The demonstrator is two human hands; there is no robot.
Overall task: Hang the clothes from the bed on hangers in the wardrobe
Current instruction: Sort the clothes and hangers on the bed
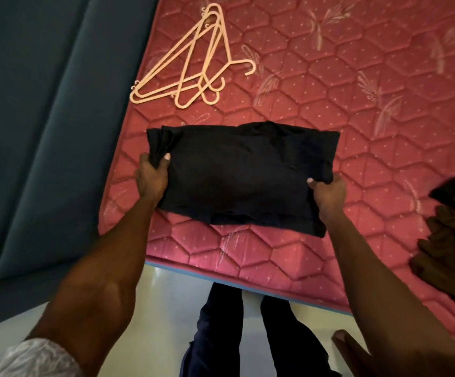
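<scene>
Fingers of left hand and right hand pinch folded black garment, fingertips hidden beneath.

The right edge cuts off the brown clothes, the fingers of both hands are tucked out of sight under the black garment, the bed runs past the top and right edges, and the stacked hangers overlap too closely to count.

Left hand and right hand pinching folded black garment on pink mattress, hangers beyond
</scene>
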